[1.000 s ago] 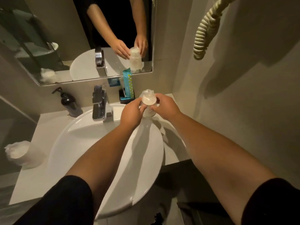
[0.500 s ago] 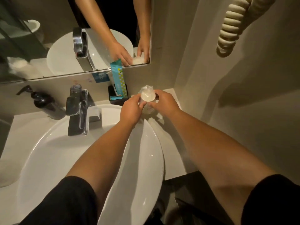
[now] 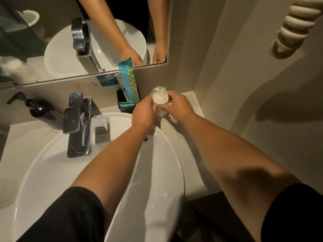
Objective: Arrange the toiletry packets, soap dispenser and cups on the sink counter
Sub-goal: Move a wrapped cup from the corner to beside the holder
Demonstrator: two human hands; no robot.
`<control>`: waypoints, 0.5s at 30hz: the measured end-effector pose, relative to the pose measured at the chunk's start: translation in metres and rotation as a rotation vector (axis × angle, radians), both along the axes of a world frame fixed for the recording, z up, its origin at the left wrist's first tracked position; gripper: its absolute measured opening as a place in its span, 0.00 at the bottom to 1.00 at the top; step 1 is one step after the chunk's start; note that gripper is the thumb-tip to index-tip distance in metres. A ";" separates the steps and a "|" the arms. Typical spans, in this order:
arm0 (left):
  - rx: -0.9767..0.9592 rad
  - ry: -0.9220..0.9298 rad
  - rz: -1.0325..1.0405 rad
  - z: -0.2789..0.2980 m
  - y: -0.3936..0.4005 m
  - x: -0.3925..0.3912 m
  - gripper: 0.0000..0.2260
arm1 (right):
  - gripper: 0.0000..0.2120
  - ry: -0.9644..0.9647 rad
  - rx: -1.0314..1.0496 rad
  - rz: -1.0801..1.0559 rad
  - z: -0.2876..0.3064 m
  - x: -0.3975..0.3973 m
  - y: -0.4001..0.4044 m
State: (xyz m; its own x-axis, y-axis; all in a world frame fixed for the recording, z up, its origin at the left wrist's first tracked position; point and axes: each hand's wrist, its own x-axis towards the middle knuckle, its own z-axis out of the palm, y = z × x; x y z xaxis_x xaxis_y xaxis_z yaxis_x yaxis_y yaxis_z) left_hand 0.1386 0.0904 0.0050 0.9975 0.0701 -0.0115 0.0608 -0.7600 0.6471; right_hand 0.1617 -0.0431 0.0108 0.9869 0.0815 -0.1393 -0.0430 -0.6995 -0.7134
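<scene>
Head cam: both the left hand (image 3: pixel 144 111) and right hand (image 3: pixel 178 106) have fingers clamped on a plastic-wrapped cup (image 3: pixel 160 98) at the far right counter (image 3: pixel 195 102), just right of the black packet holder (image 3: pixel 128 102).

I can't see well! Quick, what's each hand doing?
Left hand: closed on the wrapped cup.
Right hand: closed on the same cup.

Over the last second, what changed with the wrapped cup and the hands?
Both hands, left hand and right hand, brought the wrapped cup down from above the basin toward the counter's back right corner, beside the black holder. Neither let go. The soap dispenser and faucet stayed put.
</scene>
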 end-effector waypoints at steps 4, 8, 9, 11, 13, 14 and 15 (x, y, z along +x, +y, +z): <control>0.089 0.038 0.001 0.002 -0.004 0.005 0.13 | 0.24 0.003 -0.019 0.002 -0.006 0.006 0.000; 0.171 0.081 0.015 0.003 -0.008 0.008 0.12 | 0.24 0.006 -0.026 0.009 -0.008 0.009 0.001; 0.182 0.090 0.023 0.003 -0.009 0.008 0.11 | 0.25 0.007 -0.024 0.011 -0.009 0.010 0.001; 0.195 0.108 0.038 0.003 -0.011 0.010 0.11 | 0.25 0.007 -0.022 0.014 -0.010 0.011 0.002; 0.214 0.125 0.048 0.003 -0.013 0.011 0.11 | 0.26 0.006 -0.022 0.013 -0.010 0.013 0.002; 0.224 0.132 0.054 0.003 -0.014 0.011 0.10 | 0.26 0.007 -0.022 0.010 -0.011 0.013 0.001; 0.234 0.137 0.057 0.003 -0.014 0.011 0.10 | 0.25 0.009 -0.021 0.008 -0.012 0.014 0.001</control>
